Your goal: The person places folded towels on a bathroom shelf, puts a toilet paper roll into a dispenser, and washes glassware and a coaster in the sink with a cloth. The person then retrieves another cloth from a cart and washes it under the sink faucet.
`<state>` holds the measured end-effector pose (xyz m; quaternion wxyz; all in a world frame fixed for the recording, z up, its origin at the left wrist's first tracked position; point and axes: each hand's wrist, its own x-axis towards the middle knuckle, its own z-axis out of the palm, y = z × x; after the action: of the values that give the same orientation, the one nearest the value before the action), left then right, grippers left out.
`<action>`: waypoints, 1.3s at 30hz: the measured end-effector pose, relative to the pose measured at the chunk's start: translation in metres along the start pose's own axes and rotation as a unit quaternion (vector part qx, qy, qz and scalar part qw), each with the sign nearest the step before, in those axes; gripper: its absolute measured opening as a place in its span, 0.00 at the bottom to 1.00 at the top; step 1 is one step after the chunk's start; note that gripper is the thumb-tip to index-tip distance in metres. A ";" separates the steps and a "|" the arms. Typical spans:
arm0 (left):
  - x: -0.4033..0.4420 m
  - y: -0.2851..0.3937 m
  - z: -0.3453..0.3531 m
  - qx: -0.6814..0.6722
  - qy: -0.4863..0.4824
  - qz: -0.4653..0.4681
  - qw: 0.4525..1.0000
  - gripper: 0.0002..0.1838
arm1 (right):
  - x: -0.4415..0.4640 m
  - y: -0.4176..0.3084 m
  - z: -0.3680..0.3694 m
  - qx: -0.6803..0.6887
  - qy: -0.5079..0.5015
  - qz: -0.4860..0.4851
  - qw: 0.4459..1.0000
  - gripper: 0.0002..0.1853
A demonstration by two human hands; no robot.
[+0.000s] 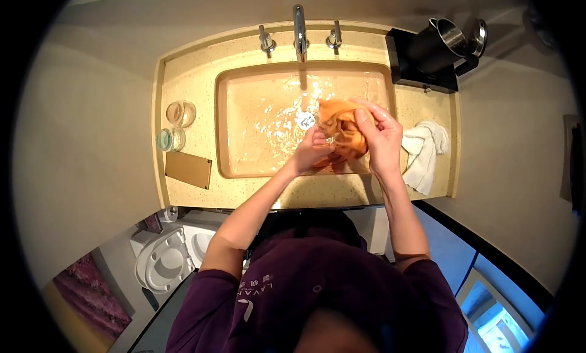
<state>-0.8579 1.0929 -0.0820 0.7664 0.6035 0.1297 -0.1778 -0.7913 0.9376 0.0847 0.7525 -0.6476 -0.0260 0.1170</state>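
Observation:
A wet orange cloth (345, 122) is bunched up over the right half of the sink (244, 167), which holds rippling water. My right hand (383, 136) grips the cloth's right side, thumb and fingers closed on it. At the cloth's lower left, my left hand (311, 150) has its fingers curled in against the fabric; part of the grip is hidden by folds. Left of the cloth, a round metal drain (306, 121) shows through the water. Above stands a chrome faucet (299, 32) between a left handle (267, 42) and a right handle (334, 36).
A white towel (424, 151) lies crumpled right of the sink. Behind it, a black kettle (436, 45) stands on a black box (421, 78). Two glass jars (181, 114) and a brown rectangular tray (188, 170) sit on the left counter. A toilet (165, 264) is at lower left.

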 end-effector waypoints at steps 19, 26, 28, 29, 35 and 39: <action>-0.032 0.046 -0.098 0.167 0.177 0.137 0.960 0.06 | 0.056 0.018 -0.057 0.229 0.104 0.073 0.965 0.17; -0.070 0.083 -0.103 0.497 0.221 0.264 0.797 0.06 | 0.030 0.085 -0.071 -0.013 0.141 0.032 0.989 0.16; -0.065 0.045 -0.117 0.552 0.203 0.249 0.770 0.06 | 0.021 0.121 -0.095 -0.422 0.040 0.090 0.901 0.25; -0.060 0.012 -0.134 0.585 0.140 0.216 0.769 0.06 | 0.015 0.145 -0.100 -0.450 -0.005 0.128 0.884 0.33; -0.045 -0.022 -0.155 0.670 -0.075 -0.050 0.736 0.09 | 0.016 0.187 -0.105 -0.749 -0.280 0.031 0.600 0.15; -0.052 -0.023 -0.177 0.682 -0.074 -0.052 0.726 0.12 | 0.021 0.175 -0.111 -0.770 -0.275 0.060 0.573 0.11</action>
<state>-0.9119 1.2663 -0.1231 0.1449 0.9408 -0.0529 -0.3018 -0.7751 0.8584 -0.1071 -0.0814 -0.9195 -0.2731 0.2708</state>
